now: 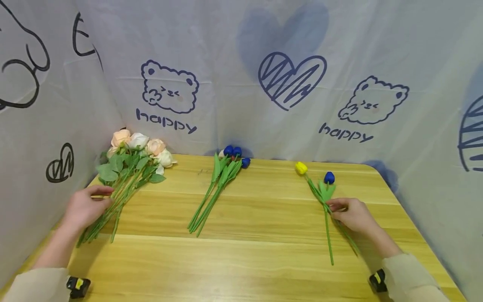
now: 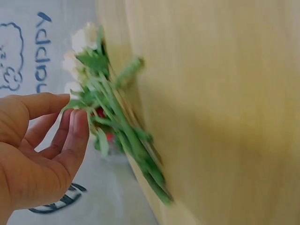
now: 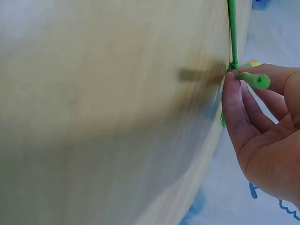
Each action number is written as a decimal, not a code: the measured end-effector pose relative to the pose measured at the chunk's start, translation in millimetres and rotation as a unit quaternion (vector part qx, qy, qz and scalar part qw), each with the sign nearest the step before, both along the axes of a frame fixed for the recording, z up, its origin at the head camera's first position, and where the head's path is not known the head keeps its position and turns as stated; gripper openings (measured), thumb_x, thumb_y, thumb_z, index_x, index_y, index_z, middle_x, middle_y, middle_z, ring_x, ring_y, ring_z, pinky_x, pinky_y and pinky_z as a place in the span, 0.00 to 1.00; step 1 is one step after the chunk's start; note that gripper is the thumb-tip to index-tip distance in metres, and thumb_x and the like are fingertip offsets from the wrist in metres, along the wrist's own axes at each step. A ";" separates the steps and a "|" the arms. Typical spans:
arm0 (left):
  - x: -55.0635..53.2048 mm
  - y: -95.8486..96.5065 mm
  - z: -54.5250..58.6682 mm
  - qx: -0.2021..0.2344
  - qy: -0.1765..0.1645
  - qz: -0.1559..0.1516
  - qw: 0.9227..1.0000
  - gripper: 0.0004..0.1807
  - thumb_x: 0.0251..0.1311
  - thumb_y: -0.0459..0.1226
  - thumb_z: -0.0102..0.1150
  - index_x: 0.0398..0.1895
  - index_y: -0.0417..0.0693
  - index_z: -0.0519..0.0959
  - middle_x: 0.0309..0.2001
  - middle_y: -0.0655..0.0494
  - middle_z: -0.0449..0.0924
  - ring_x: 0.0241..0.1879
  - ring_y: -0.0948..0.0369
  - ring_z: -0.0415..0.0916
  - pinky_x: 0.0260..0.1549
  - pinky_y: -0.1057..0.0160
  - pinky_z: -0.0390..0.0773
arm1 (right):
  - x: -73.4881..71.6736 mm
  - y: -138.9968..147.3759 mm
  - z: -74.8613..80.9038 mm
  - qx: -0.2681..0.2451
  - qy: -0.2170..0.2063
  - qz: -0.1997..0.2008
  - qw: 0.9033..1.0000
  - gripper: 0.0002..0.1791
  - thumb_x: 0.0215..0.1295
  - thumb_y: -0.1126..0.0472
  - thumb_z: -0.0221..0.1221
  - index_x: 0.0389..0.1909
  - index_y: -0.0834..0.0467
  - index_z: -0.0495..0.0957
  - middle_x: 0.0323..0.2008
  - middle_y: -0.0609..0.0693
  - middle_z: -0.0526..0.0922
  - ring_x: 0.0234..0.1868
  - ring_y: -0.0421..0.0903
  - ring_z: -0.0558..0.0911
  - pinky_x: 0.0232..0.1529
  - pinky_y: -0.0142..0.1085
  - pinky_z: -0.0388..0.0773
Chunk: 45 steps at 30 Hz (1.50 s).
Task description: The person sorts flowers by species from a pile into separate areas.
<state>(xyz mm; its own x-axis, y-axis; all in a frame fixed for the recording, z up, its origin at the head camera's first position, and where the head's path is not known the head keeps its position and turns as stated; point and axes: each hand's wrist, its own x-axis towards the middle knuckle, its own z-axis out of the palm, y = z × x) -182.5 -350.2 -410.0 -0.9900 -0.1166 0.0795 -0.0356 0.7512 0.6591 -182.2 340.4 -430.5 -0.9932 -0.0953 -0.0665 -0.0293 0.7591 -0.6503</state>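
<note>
My right hand (image 1: 351, 214) pinches the stem of a yellow tulip (image 1: 301, 168) between thumb and fingers; in the right wrist view the cut end of its green stem (image 3: 259, 81) points towards the camera. A blue tulip (image 1: 329, 178) lies across it, its stem running down the table. At the left, my left hand (image 1: 86, 206) hovers beside the stems of a bunch of roses (image 1: 155, 147), peach and white with green leaves. The left wrist view shows a gap between thumb and fingers, with the rose stems (image 2: 124, 126) behind them.
Several tulips (image 1: 222, 176) with blue heads lie together at the middle of the wooden table (image 1: 264, 218). A printed cloth (image 1: 234, 113) hangs around its back and sides. Something red (image 2: 108, 137) shows among the leaves in the left wrist view.
</note>
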 end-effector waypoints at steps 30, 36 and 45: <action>-15.9 223.1 31.5 0.267 0.002 -0.147 0.953 0.22 0.70 0.32 0.65 0.66 0.41 0.79 0.63 0.43 0.80 0.59 0.47 0.79 0.46 0.62 0.85 | 12.9 -76.8 21.7 -0.306 0.128 -0.113 0.936 0.23 0.71 0.68 0.65 0.66 0.63 0.78 0.47 0.42 0.86 0.39 0.34 0.86 0.39 0.33 0.88; -14.5 272.1 28.1 0.308 -0.009 -0.187 0.933 0.22 0.68 0.31 0.66 0.65 0.42 0.79 0.61 0.45 0.81 0.54 0.50 0.81 0.45 0.57 0.85 | 2.8 -119.0 22.0 -0.390 0.138 -0.110 0.903 0.23 0.69 0.73 0.64 0.64 0.65 0.79 0.44 0.41 0.87 0.39 0.36 0.86 0.38 0.34 0.88; -11.3 321.2 13.1 0.338 -0.038 -0.220 0.914 0.21 0.68 0.31 0.66 0.63 0.40 0.79 0.56 0.40 0.82 0.49 0.51 0.85 0.40 0.55 0.88 | -12.7 -168.7 21.5 -0.466 0.146 -0.107 0.866 0.23 0.66 0.77 0.64 0.63 0.65 0.80 0.48 0.55 0.87 0.37 0.39 0.87 0.39 0.36 0.89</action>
<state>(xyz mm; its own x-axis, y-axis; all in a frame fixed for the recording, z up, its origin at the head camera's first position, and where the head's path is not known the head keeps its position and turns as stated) -193.8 -29.0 -396.9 -0.9527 0.2968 0.0660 0.1077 0.1265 0.9861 -194.9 171.7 -409.0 -0.9562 0.2160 0.1976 -0.2196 -0.0830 -0.9720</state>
